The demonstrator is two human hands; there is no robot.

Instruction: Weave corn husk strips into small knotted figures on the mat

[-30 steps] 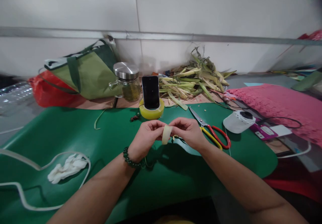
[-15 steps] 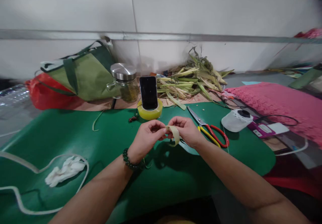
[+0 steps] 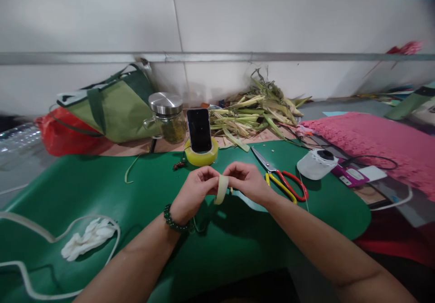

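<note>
Pale green and ribbon-like, a strip of plant leaf (image 3: pixel 221 189) hangs in a curve between my two hands over the green mat (image 3: pixel 238 248). The fingers of my left hand (image 3: pixel 195 189) are pinched on the strip; a dark green bead bracelet circles that wrist. My right hand (image 3: pixel 249 183) is closed with thumb and fingers at the strip's upper end. A small yellowish tip pokes out beneath the right fingers. Below the right hand lies a light blue piece (image 3: pixel 249 202), partly covered. Red-and-yellow-handled scissors (image 3: pixel 285 183) rest to the right.
A phone (image 3: pixel 199 130) leans upright in a tape roll (image 3: pixel 200 157). Behind stand a glass jar (image 3: pixel 170 121) and a heap of dried husks (image 3: pixel 254 108). A white thread spool (image 3: pixel 317 164) sits at right, white cloth (image 3: pixel 89 239) and cord at left.
The strip has shifted left and now hangs lower between the hands. My right fingers have moved slightly left, closer to the left ones. The view has tilted up slightly.
</note>
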